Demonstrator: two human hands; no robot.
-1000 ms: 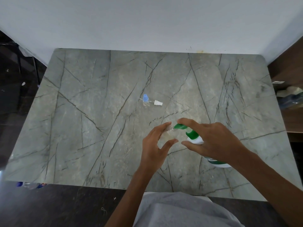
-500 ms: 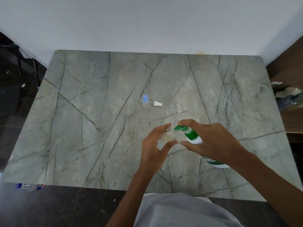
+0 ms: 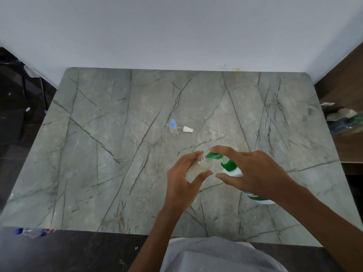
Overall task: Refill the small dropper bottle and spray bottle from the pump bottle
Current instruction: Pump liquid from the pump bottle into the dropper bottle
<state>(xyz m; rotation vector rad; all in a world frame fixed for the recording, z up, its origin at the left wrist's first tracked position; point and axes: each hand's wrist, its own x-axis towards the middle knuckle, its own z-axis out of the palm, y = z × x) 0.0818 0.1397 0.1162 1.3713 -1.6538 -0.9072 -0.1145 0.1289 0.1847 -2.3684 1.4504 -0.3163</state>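
Nearest: left hand (image 3: 182, 183) – fingers grasp small clear bottle (image 3: 200, 163), mouth at green nozzle of pump bottle (image 3: 229, 165). Beside it, right hand (image 3: 257, 171), fingers curled over pump head. Beyond fingers, well apart on table (image 3: 98, 154) – blue-capped bottle (image 3: 173, 126), white cap (image 3: 188, 129) just beside.

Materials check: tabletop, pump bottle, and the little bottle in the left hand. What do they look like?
The tabletop looks like stone or stone-look laminate: matte grey-green with dark veins. The pump bottle looks plastic: opaque white body, green pump. The little bottle is clear, plastic or glass; the tabletop shows through it.
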